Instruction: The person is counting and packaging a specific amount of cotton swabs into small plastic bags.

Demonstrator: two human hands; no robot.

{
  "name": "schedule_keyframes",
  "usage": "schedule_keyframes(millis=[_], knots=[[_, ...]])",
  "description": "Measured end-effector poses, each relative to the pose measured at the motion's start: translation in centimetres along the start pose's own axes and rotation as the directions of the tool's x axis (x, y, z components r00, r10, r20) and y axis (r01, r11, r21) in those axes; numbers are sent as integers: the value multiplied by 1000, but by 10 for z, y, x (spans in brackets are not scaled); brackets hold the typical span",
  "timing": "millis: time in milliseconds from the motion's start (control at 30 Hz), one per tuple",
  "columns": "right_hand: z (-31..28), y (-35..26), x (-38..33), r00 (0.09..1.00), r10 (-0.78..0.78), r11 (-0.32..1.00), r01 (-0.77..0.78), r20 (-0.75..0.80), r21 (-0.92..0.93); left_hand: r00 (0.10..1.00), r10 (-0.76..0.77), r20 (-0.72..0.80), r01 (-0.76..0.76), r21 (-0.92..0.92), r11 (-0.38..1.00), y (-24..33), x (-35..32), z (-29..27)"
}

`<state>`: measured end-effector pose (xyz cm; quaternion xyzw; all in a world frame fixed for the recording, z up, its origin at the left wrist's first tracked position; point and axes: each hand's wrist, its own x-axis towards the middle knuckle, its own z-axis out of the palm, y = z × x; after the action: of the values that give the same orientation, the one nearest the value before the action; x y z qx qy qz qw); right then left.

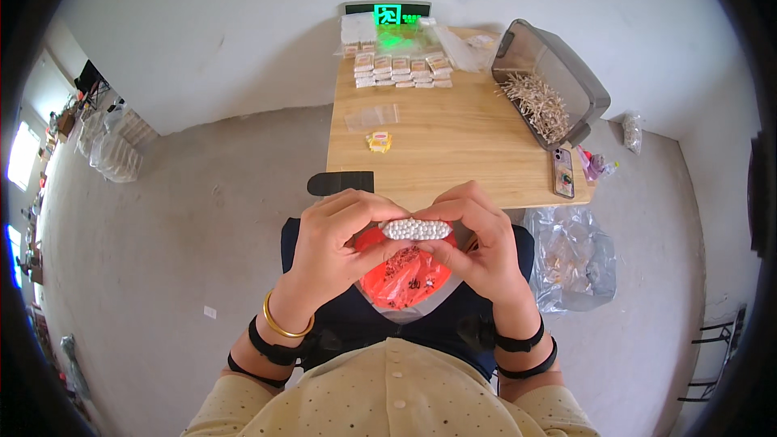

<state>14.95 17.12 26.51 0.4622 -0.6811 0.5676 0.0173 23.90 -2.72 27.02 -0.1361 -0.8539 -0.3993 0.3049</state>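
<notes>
Between my two hands is a flat bundle of cotton swabs (417, 230), its many white tips facing up toward me. The fingers and thumb of my left hand (344, 231) pinch its left end. At the right end, my right hand (473, 235) grips it the same way. Whether a clear bag wraps the bundle is hard to make out. Below it, over my lap, lies a red plastic bag (405, 279) with dark specks on it. Just beyond my hands is the table's near edge, where a black rounded flat piece (341, 183) sticks out to the left.
Rows of packed swab bundles (401, 69) stand at the table's far left. A tilted grey bin (595, 101) holds loose swabs on the right, with a phone (563, 173) nearer. Small yellow labels (379, 142) lie beside a clear bag (372, 117). A large clear bag (571, 263) sits below right.
</notes>
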Motion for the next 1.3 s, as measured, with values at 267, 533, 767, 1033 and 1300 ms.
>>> schedule_keyframes(millis=[267,533,767,1033,1300], knots=[[-1,-6,-5,996,-80,996,79,-33,-33,998,-18,53,26,-161,987,6,-1,-1],[-2,-14,-6,985,-168,982,163,-49,-97,994,105,-23,-107,-127,986,8,-2,0],[-5,-20,-2,956,-292,942,280,-39,-186,970,241,-39,-241,-8,970,14,-2,-4],[-4,-29,-10,869,-487,822,420,-91,-385,903,408,-134,-383,180,906,24,-8,-5],[-2,-36,-15,808,-586,724,488,-61,-488,862,490,-129,-421,356,834,19,-10,-10]])
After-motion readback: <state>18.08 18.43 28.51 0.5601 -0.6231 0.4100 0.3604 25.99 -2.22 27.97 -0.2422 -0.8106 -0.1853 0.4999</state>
